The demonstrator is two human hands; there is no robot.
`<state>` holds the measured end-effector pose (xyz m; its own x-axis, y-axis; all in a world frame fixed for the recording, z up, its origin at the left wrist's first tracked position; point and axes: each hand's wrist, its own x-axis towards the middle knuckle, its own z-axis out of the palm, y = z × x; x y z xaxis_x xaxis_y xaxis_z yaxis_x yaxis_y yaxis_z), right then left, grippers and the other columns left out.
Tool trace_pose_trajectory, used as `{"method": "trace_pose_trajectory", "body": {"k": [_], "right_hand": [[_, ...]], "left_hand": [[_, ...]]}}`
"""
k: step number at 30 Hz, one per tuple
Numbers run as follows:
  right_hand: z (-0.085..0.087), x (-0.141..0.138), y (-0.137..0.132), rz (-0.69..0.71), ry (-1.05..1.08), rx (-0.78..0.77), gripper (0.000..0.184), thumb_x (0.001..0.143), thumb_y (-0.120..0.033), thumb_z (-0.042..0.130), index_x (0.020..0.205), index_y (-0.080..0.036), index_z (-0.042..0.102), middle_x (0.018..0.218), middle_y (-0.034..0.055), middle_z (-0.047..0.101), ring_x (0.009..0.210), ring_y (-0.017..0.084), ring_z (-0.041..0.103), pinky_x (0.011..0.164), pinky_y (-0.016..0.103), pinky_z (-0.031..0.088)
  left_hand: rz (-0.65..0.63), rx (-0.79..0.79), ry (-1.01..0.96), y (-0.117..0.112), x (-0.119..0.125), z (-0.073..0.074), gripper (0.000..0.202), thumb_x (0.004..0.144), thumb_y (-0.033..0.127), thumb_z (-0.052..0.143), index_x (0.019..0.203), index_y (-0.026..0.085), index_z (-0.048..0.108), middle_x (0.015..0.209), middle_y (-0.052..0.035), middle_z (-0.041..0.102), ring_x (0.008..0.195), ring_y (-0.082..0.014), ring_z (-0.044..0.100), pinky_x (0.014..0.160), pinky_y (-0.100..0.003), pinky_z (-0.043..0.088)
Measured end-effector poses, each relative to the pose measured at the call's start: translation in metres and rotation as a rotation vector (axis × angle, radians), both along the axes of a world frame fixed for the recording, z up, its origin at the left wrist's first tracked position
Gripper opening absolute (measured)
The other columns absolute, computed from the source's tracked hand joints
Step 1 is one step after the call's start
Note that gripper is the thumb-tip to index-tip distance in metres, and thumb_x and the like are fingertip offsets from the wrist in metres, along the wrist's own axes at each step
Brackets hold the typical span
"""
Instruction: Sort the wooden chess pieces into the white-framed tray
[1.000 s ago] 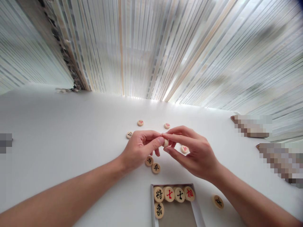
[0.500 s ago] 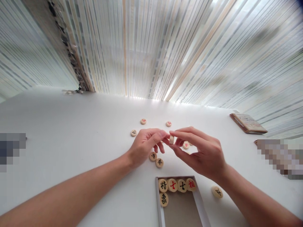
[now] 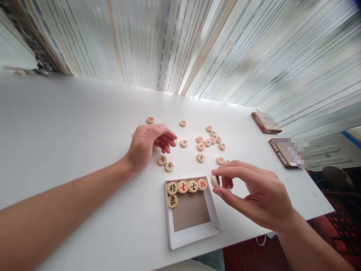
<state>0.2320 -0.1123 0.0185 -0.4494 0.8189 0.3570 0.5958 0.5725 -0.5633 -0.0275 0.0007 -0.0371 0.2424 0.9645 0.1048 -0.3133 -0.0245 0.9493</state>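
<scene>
My right hand point(image 3: 255, 192) pinches a Chinese chess piece point(image 3: 215, 180) by its edge between thumb and fingertips, just right of the shallow box point(image 3: 194, 235). Standing on its side, the piece shows mostly its pale rim. My left hand point(image 3: 148, 145) hovers over the table with fingers loosely bent and nothing visible in them. A partly hidden piece point(image 3: 175, 142) lies by its fingertips. Across the box's far end run a black general point(image 3: 172, 188), a red advisor point(image 3: 183, 186), a black advisor point(image 3: 193, 186) and a red elephant point(image 3: 202, 184). A black elephant point(image 3: 173, 201) sits below the general.
Loose pieces lie scattered beyond the box, with a cluster around a black-marked piece point(image 3: 208, 142). Two black soldiers point(image 3: 169, 166) touch near my left wrist. Two flat boxes, one farther back point(image 3: 266, 122) and one nearer point(image 3: 283, 152), lie along the right. The table's front edge point(image 3: 254, 234) runs below my right hand.
My hands have moved apart. The right one has carried the piece down toward the box's right side; the left is without it. The view has tilted down and turned right, showing the whole box.
</scene>
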Motion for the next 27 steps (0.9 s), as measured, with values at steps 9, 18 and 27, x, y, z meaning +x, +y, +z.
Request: {"method": "trace_pose_trajectory", "body": {"k": [9, 18, 27], "right_hand": [[-0.012, -0.042, -0.029, 0.105, -0.149, 0.097, 0.019, 0.101, -0.017, 0.066, 0.120, -0.017, 0.069, 0.109, 0.0121, 0.080, 0.088, 0.021, 0.079, 0.070, 0.028, 0.062], [-0.029, -0.060, -0.037, 0.119, -0.225, 0.248, 0.009, 0.100, -0.010, 0.066, 0.107, -0.013, 0.071, 0.106, 0.0123, 0.084, 0.082, 0.023, 0.082, 0.066, 0.034, 0.062], [-0.034, -0.066, -0.036, 0.139, -0.253, 0.318, 0.013, 0.096, -0.003, 0.069, 0.108, -0.009, 0.071, 0.101, 0.0152, 0.082, 0.078, 0.024, 0.078, 0.064, 0.036, 0.060]], "left_hand": [[-0.017, 0.014, 0.042, 0.001, 0.001, -0.001, 0.035, 0.089, 0.042, 0.066, 0.075, 0.012, 0.080, 0.066, -0.0082, 0.075, 0.054, -0.0150, 0.066, 0.053, -0.025, 0.053], [-0.058, 0.017, 0.032, -0.001, 0.001, 0.000, 0.033, 0.090, 0.037, 0.063, 0.076, 0.011, 0.079, 0.068, -0.0091, 0.075, 0.056, -0.0144, 0.066, 0.053, -0.024, 0.050], [-0.065, 0.017, 0.050, -0.002, 0.003, 0.002, 0.033, 0.088, 0.039, 0.064, 0.075, 0.012, 0.078, 0.068, -0.0093, 0.075, 0.057, -0.0145, 0.066, 0.051, -0.024, 0.048]]}}
